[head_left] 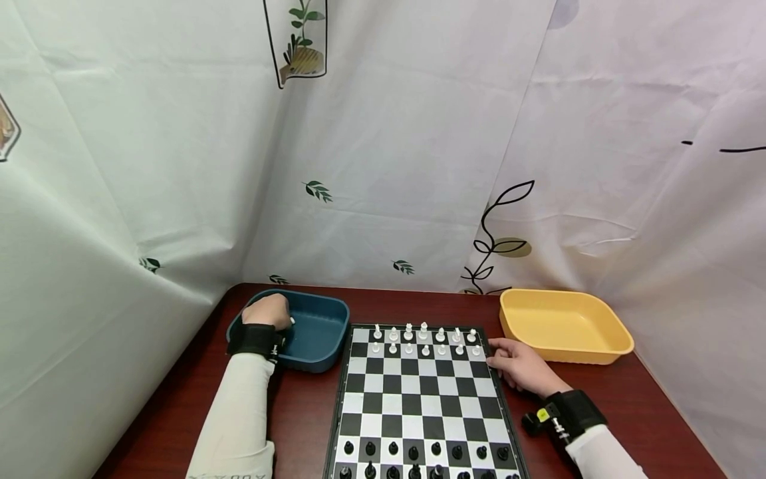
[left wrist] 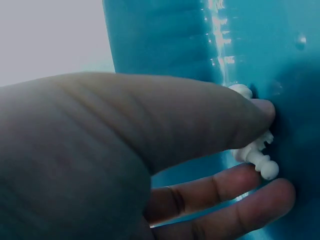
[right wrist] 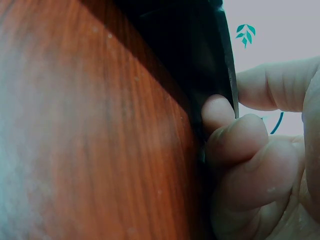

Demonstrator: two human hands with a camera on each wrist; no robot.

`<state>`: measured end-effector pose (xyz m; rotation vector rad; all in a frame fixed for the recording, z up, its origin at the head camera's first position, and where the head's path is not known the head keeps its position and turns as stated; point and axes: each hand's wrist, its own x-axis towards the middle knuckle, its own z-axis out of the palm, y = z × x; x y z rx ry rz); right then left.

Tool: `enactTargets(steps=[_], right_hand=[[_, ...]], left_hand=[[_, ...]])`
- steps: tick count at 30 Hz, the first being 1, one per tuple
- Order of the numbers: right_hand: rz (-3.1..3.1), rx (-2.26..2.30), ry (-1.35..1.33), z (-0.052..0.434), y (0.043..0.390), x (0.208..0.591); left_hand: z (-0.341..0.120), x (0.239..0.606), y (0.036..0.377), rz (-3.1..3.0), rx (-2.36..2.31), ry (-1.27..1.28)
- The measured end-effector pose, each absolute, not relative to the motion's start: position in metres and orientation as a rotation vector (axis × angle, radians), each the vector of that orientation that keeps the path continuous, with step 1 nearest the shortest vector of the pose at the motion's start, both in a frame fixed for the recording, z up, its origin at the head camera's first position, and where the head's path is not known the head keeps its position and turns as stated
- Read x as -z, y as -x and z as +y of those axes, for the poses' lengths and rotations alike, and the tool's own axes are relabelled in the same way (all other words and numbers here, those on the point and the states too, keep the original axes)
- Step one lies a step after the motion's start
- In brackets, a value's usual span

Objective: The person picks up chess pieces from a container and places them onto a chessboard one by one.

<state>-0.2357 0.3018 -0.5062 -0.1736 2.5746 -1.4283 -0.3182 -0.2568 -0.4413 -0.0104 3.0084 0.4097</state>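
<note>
So the person's left hand [head_left: 270, 313] was down inside the blue tray [head_left: 326, 326] off the far-left corner of the chessboard [head_left: 419, 399], and the left wrist view showed thumb and fingers pinched around a small white chess piece [left wrist: 255, 150], right against the tray's inner wall. Couldn't tell which piece it was, too close and partly covered by the thumb. The right hand [head_left: 520, 366] sat at the board's right edge near the far corner, fingers curled over the black rim [right wrist: 225, 75], gripping the rim and apparently steadying the board; it held no piece. On the board, the white pieces [head_left: 421, 339] filled the two far rows, except that the far-left corner square looked bare, and the black pieces [head_left: 419, 459] lined the near rows. A yellow tray [head_left: 565, 326] stood off to the right with nothing visible in it, all on a dark red wooden table [head_left: 299, 412]. Judging from that, the step in hand was lifting the last white piece out of the blue tray. The next move would call for raising it clear of the tray's wall without letting the pinch slip, carrying it over to the open square, and setting it down upright without bumping its neighbours, which stood close together.
</note>
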Motion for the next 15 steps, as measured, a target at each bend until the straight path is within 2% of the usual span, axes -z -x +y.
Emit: enactTargets(steps=[15], right_hand=[[2.606, 1.416, 0.165, 0.3000, 0.2339, 0.5045]], left_hand=[[-0.2533, 0.4390, 0.3195, 3.009, -0.482, -0.013]])
